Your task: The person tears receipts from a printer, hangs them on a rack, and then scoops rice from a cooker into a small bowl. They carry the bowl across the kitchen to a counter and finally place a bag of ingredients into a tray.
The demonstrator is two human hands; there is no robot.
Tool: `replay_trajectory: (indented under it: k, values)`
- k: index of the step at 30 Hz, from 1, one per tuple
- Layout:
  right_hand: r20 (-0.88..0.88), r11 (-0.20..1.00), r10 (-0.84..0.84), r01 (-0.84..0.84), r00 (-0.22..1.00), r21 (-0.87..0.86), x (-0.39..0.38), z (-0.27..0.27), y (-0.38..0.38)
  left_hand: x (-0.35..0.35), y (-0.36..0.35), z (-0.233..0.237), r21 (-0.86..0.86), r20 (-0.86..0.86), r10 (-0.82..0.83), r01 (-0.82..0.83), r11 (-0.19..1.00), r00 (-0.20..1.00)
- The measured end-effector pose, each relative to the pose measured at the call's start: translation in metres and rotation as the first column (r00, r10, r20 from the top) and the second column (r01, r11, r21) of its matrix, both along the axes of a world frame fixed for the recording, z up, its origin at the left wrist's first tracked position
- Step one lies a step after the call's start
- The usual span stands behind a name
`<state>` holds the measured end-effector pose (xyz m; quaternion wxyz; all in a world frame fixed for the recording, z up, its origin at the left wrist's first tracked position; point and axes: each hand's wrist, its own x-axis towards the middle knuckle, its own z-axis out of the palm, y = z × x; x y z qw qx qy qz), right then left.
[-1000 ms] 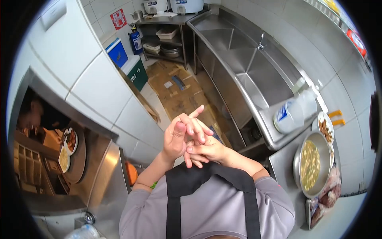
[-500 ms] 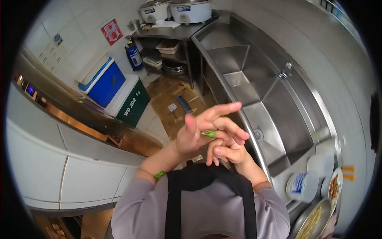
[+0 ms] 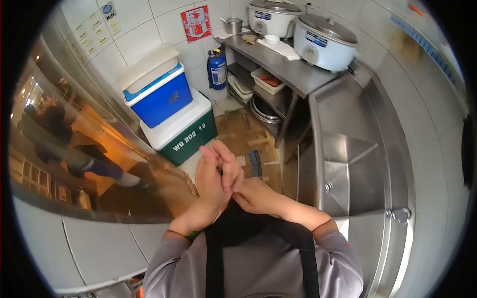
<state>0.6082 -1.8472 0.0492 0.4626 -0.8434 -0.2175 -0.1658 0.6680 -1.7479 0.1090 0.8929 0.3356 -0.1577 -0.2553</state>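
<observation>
My left hand (image 3: pixel 210 177) is raised in front of my chest, palm turned inward, with its fingers bent and pressed together. A small dark green bit (image 3: pixel 219 170) shows between its thumb and fingers; I cannot make out what it is. My right hand (image 3: pixel 254 195) comes in from the right and touches the left one near its fingertips and palm, most of its fingers hidden behind it. A sliver of green (image 3: pixel 194 235) shows by my left elbow.
To the right runs a steel sink (image 3: pixel 362 175) with a tap (image 3: pixel 399 215). Rice cookers (image 3: pixel 325 44) stand on a steel counter (image 3: pixel 278 62). Ahead are a blue cooler (image 3: pixel 161 102) on a green box (image 3: pixel 191 136), an extinguisher (image 3: pixel 217 70) and floor cardboard (image 3: pixel 238 130). Left is a glassy panel (image 3: pixel 99 164).
The view has swung to the right, bringing the counter closer. My hands have come together further left in view, and the left fingers, spread before, are now bent inward.
</observation>
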Motion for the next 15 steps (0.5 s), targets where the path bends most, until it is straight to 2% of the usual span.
replay_trajectory:
  k: [1,2,4,6,8,9,12,13,14,15]
  values:
    - [0.036,0.995,-0.074,0.076,0.997,-0.06,0.029,-0.009,-0.008,0.022,-0.015,0.001,0.038,-0.102,0.06,-0.056,0.998,0.993]
    - [0.037,0.996,-0.069,0.071,0.997,-0.048,0.055,-0.017,-0.017,0.048,-0.02,-0.009,0.05,-0.1,0.067,-0.062,0.997,0.993]
    - [0.017,0.966,-0.125,0.126,0.992,-0.226,0.115,-0.024,-0.039,0.109,-0.031,-0.031,-0.135,0.108,-0.107,0.121,0.983,0.988]
    - [0.0,0.974,-0.119,0.116,0.993,-0.194,0.167,-0.029,-0.057,0.164,-0.052,-0.034,-0.121,0.103,-0.126,0.138,0.983,0.987]
    - [0.023,0.992,-0.128,0.128,0.992,-0.006,0.216,-0.022,-0.076,0.219,-0.076,-0.033,-0.212,0.176,-0.243,0.277,0.937,0.954]
    - [0.026,0.99,-0.139,0.139,0.99,-0.006,0.239,-0.021,-0.089,0.245,-0.091,-0.033,-0.232,0.231,-0.314,0.366,0.901,0.921]
    - [0.047,0.99,-0.137,0.136,0.989,0.037,0.289,-0.023,-0.139,0.307,-0.147,-0.029,-0.171,0.126,-0.394,0.412,0.895,0.91]
    - [-0.265,0.958,-0.059,0.13,0.962,0.257,0.301,-0.017,-0.162,0.338,-0.165,-0.049,-0.209,0.068,-0.493,0.496,0.843,0.867]
    - [-0.521,0.87,0.092,0.186,0.849,0.457,0.314,-0.012,-0.186,0.36,-0.184,-0.051,-0.205,0.063,-0.501,0.502,0.84,0.863]
    - [-0.494,0.864,0.016,0.237,0.869,0.445,0.328,-0.007,-0.212,0.382,-0.208,-0.052,0.089,0.287,-0.339,0.328,0.941,0.896]
